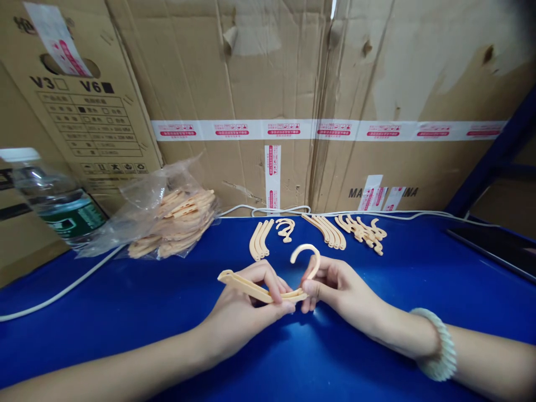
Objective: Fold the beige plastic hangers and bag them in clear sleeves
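Note:
Over the blue tabletop, my left hand [251,301] is closed on a beige plastic hanger arm [247,286], which points up and to the left. My right hand [335,282] pinches a beige hanger hook [313,257] near its base, its curve standing upright. The hook's base meets the right end of the arm between my fingertips; whether they are joined is hidden. Just beyond my hands lie several loose hanger arms [260,239] and a few hooks [286,228]. More arms [326,230] and a small pile of hooks [362,231] are farther right.
At the left, a clear plastic bag [176,218] holds many beige hanger parts, beside a water bottle [62,206]. A white cable [71,287] runs along the table [125,335]. Cardboard boxes [234,173] wall off the back. A dark flat device [494,251] lies at right.

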### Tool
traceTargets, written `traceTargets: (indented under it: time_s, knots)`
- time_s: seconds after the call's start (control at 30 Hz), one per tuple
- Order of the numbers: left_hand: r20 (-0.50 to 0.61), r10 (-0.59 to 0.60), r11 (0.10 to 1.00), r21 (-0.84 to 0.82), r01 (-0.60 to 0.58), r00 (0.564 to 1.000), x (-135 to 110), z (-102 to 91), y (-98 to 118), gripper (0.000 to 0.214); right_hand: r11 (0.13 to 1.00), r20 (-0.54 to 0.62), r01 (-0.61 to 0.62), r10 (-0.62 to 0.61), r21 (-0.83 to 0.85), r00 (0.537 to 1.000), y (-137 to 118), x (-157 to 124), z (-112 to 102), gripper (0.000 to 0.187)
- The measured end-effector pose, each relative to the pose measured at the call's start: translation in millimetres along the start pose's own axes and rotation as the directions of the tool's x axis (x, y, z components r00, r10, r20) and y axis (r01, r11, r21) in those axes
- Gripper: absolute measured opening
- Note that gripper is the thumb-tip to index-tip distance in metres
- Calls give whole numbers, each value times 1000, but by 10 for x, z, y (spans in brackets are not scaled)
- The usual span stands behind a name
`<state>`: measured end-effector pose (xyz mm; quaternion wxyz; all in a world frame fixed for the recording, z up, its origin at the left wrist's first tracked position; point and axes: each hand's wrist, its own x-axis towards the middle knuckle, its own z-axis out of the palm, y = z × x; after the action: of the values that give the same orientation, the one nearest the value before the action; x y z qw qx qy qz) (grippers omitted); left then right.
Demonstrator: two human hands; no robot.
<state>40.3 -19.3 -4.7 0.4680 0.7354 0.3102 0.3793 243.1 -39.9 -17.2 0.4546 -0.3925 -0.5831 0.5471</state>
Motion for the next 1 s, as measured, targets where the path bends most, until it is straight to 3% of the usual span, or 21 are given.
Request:
traceTargets:
  time_s: [0.13, 0.27, 0.4, 0.57, 0.67, 0.73, 0.77, 0.8, 0.9, 1.0]
  knots:
    - [-1, -115, 993, -3, 115, 993, 18, 8, -6, 21, 1000, -2, -5, 5, -12, 1000, -1, -8, 21, 36]
    - [-15, -184, 967, -184, 178, 983, 42, 11, -40, 28, 995, -30, 53, -55, -84, 998, -38, -27, 41, 33]
    - [3, -222, 941, -261, 215, 975, 51, 55, -36, 38, 993, -77, 53, -62, -109, 995, -58, -39, 69, 35]
    - [71, -221, 908, -349, 232, 973, 48, 98, -36, 42, 998, -22, -13, 12, -69, 1000, -39, -51, 112, 36]
    - [38, -245, 909, -339, 243, 969, 63, 81, -50, 43, 988, -78, 67, -79, -138, 994, -103, -10, 7, 38]
    - [15, -255, 909, -338, 245, 967, 75, 64, -52, 46, 908, -136, 171, -238, -384, 962, -188, 56, -177, 47]
    - [6, -257, 909, -339, 244, 966, 80, 57, -52, 46, 806, -137, 196, -322, -558, 937, -233, 96, -298, 50]
    - [-1, -257, 908, -341, 241, 966, 84, 51, -51, 46, 609, -92, 199, -412, -768, 906, -272, 138, -429, 50]
    - [-5, -246, 907, -354, 228, 969, 90, 42, -57, 45, 381, 2, 196, -454, -903, 891, -324, 243, -791, 28]
    - [1, -237, 909, -353, 222, 971, 94, 35, -75, 46, 211, 115, 217, -409, -953, 905, -270, 284, -967, 20]
